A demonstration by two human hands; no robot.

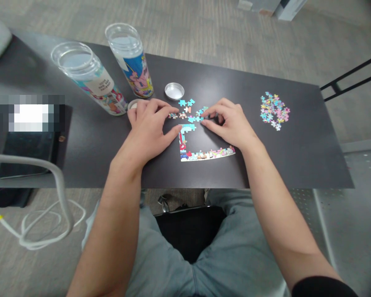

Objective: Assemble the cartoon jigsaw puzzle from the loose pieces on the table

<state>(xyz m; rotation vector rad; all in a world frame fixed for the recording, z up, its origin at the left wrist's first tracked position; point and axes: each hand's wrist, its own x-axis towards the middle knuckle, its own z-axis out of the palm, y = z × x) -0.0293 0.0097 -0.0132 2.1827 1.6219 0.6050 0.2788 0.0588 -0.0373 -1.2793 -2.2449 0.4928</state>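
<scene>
A partly joined jigsaw puzzle border (208, 155) lies on the dark table, with a left side, a bottom row and a short blue top row. My left hand (148, 132) rests beside it, thumb and index finger apart. Its thumb touches the top left corner, and the index fingertip reaches the loose puzzle pieces (183, 115) above the border. On the other side, my right hand (230, 121) pinches at a blue puzzle piece (199, 119) between thumb and index finger; the fingertips partly cover it. More blue pieces (186, 102) lie just beyond.
A pile of loose pieces (274, 110) lies to the right. Two clear printed canisters, one nearer (95, 86) and one farther (136, 70), stand at the left. A metal lid (174, 91) lies near them. A dark tablet-like device (27, 152) and a white cable (60, 185) are at far left.
</scene>
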